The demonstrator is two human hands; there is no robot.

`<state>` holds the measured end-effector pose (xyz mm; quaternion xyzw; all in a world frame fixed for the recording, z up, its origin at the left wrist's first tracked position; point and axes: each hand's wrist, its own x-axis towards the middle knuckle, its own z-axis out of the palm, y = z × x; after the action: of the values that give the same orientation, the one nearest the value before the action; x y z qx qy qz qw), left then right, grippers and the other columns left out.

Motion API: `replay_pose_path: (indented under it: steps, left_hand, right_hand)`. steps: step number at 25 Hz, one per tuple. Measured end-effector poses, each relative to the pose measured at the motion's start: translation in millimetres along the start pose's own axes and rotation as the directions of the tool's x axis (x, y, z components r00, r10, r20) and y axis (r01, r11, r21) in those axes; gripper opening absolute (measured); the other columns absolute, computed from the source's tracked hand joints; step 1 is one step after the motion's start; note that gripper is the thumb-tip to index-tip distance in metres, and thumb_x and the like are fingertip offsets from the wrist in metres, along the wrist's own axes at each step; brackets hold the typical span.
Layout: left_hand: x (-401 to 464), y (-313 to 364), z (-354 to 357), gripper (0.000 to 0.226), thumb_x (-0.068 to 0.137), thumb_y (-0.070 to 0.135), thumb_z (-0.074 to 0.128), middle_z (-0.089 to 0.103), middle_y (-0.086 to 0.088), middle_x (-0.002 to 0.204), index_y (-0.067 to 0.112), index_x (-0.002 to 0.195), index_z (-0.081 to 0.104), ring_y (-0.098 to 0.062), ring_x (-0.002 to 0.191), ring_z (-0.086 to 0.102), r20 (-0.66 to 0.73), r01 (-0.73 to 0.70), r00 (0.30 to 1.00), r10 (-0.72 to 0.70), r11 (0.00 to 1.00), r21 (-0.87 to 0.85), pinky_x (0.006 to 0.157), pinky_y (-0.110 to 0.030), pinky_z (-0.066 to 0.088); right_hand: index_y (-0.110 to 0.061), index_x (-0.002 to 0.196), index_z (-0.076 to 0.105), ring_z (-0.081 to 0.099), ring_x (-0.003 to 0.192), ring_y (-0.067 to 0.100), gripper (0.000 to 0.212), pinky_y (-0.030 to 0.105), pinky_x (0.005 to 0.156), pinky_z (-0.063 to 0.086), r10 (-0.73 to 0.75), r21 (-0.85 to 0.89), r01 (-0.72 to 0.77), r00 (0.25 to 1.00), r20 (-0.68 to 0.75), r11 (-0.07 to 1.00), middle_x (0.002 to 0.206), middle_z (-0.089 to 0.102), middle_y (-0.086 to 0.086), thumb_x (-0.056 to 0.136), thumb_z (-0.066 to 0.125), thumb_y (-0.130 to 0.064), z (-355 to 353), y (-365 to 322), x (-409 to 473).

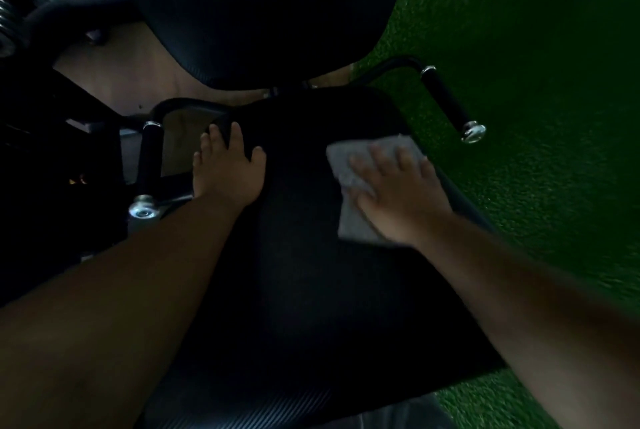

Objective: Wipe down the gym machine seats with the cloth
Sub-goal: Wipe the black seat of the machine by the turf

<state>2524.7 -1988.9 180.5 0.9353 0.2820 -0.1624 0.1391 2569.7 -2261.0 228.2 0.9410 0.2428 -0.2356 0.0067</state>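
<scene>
The right hand (pixel 398 193) lies flat on a folded grey cloth (pixel 349 182), fingers straight and slightly spread, pressing it onto the black padded seat (pixel 294 272) of the gym machine. The cloth sits on the far right part of the seat, close to its right edge; part of it shows to the left of the hand and beyond the fingertips, the rest is covered by the palm. This grip is open, with no finger curled round the fabric.

The left hand (pixel 228 168) rests on the far left corner of the same seat, the palm on the pad and the thumb lying on top toward the middle. Its fingers bend over the pad's edge, so the grip there looks closed on the seat's corner, though the dim light makes the fingertips hard to read. The two hands are well apart, with bare black upholstery between them.

Beyond the seat stands the black padded backrest (pixel 263 12), tilted away. A black foam-covered handle with a chrome end cap (pixel 450 102) juts out on the right side over green artificial turf flooring (pixel 536 47). A matching black handle with a chrome cap (pixel 149 165) stands just left of the left hand. At the top left are dark machine frame parts and a metal spring (pixel 8 19), above a brown wooden floor (pixel 138 75)
</scene>
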Motion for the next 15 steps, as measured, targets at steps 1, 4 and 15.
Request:
replay_pose_path:
  steps: [1, 4, 15]
  left_hand:
    - [0, 0, 1, 0.071, 0.1, 0.055, 0.021, -0.001, -0.016, 0.166, 0.021, 0.16, 0.006, -0.031, 0.153, 0.001, -0.001, 0.002, 1.0, -0.002, 1.0, 0.001, 0.123, -0.047, 0.006]
    - [4, -4, 3, 0.071, 0.099, 0.056, 0.023, 0.0, -0.015, 0.166, 0.022, 0.16, 0.007, -0.03, 0.153, 0.002, -0.007, 0.004, 1.0, -0.004, 1.0, -0.001, 0.122, -0.047, 0.007]
    - [-62, 18, -13, 0.057, 0.099, 0.046, 0.046, 0.023, -0.006, 0.164, 0.021, 0.151, 0.041, -0.025, 0.151, 0.015, -0.01, -0.401, 0.916, 0.401, 0.916, 0.019, 0.122, -0.045, 0.013]
  right_hand:
    - [-0.045, 0.155, 0.0, -0.005, 0.152, 0.035, 0.059, 0.059, 0.119, 0.002, 0.077, 0.027, -0.077, 0.997, -0.004, 0.997, 0.167, -0.006, -0.001, 0.099, 0.013, -0.058, -3, -6, 32]
    - [-0.045, 0.155, 0.004, -0.005, 0.151, 0.04, 0.059, 0.063, 0.116, 0.0, 0.071, 0.016, -0.071, 0.997, 0.023, 0.997, 0.167, -0.006, 0.002, 0.099, 0.013, -0.059, -2, -64, 68]
    - [-0.031, 0.158, 0.006, 0.001, 0.152, 0.034, 0.067, 0.054, 0.119, 0.011, 0.199, 0.056, -0.2, 0.98, 0.026, 0.978, 0.167, -0.003, 0.002, 0.096, 0.011, -0.057, 0, 15, -18]
